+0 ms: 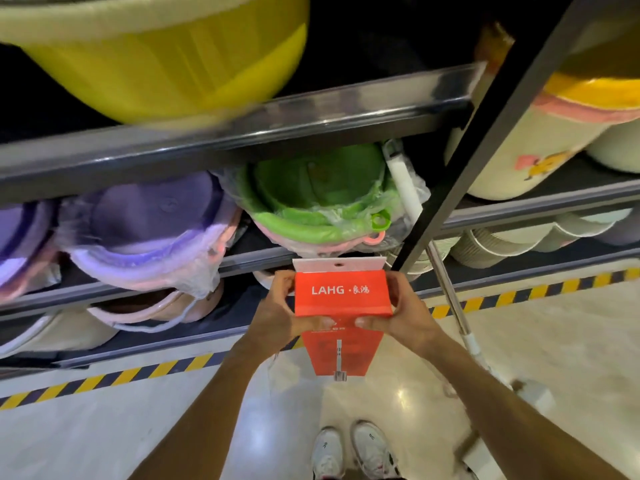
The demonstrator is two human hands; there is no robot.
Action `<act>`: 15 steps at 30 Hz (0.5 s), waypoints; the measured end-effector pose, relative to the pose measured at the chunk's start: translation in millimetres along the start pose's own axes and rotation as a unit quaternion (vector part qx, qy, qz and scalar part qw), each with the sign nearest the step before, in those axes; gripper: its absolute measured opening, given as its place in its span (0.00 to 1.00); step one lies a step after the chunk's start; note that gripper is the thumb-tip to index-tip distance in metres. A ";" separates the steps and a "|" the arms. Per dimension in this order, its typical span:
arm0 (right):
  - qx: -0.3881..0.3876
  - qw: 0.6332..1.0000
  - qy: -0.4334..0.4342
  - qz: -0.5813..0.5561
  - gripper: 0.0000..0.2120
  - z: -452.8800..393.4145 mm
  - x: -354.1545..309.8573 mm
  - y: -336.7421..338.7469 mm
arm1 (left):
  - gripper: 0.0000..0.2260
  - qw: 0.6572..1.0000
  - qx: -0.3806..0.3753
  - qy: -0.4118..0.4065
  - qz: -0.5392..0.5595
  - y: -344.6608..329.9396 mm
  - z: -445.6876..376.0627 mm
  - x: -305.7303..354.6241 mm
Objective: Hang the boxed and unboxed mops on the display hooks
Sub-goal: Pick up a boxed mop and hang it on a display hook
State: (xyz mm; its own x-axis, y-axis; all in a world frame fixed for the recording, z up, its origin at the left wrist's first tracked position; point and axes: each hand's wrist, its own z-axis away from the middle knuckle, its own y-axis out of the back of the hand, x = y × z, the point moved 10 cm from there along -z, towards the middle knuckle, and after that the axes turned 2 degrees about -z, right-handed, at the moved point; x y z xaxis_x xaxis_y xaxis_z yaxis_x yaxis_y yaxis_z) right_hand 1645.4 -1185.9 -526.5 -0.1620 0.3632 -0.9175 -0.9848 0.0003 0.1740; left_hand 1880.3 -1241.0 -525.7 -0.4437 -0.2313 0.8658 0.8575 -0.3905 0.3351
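A tall red mop box with white lettering and a white hang tab with a slot at its top end stands upright in front of me. My left hand grips its left side and my right hand grips its right side, thumbs pressed on the front face. An unboxed mop with a metal pole and a white head leans against the black shelf upright to the right of the box. No display hook shows in this view.
A black shelving unit fills the upper view, holding a yellow basin, purple basins, a green basin and cream buckets. Yellow-black hazard tape runs along the glossy floor. My white shoes are below.
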 end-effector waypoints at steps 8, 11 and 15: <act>0.047 0.992 0.107 -0.038 0.43 73.8 -146.6 49.0 | 0.43 0.990 0.028 -0.130 0.047 23.0 65.5 162.0; 0.082 0.982 0.165 -0.048 0.45 113.9 -205.6 69.5 | 0.43 0.976 0.054 -0.205 0.042 36.9 101.5 234.2; 0.107 0.960 0.247 -0.081 0.48 171.0 -295.9 89.6 | 0.41 0.952 0.071 -0.294 0.049 54.1 149.5 326.6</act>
State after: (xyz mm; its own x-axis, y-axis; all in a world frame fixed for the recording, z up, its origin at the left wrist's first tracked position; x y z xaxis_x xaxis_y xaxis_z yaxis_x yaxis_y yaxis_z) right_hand 1615.9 -1134.0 -178.2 -0.0695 -0.1432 -0.9873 -0.9725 0.2304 0.0350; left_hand 1820.7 -1204.5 -169.3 -0.1727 0.2951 0.9397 0.9326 -0.2579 0.2524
